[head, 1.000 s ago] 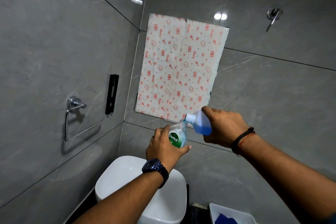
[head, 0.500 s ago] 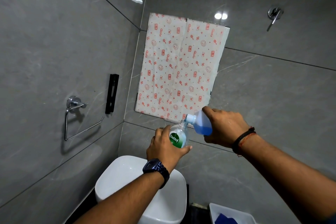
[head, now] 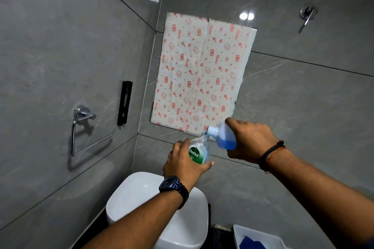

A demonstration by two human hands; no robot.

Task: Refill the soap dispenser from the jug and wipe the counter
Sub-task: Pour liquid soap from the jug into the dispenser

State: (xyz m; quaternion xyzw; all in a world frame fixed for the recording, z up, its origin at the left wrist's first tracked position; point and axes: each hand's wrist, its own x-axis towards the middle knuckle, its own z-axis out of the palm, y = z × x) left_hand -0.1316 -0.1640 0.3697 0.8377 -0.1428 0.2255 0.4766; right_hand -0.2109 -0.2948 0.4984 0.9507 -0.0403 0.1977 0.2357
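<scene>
My left hand [head: 183, 163] grips a clear soap dispenser bottle [head: 199, 150] with a green Dettol label, held up above the basin with its neck open and no pump on it. My right hand [head: 250, 140] holds a translucent jug [head: 225, 136] with blue liquid, tipped so its white spout meets the dispenser's neck. Blue liquid sits in the lower part of the jug. A dark watch is on my left wrist and a black band on my right.
A white basin [head: 139, 192] sits below my hands on a dark counter. A white tray [head: 263, 234] holding a blue cloth [head: 251, 243] stands at the bottom right. Grey tiled walls carry a chrome towel ring [head: 83, 127], a black bracket [head: 124, 103] and a paper-covered mirror [head: 200, 75].
Hardly anything differs. Both hands hold the same pose, with the jug's spout still at the dispenser's neck.
</scene>
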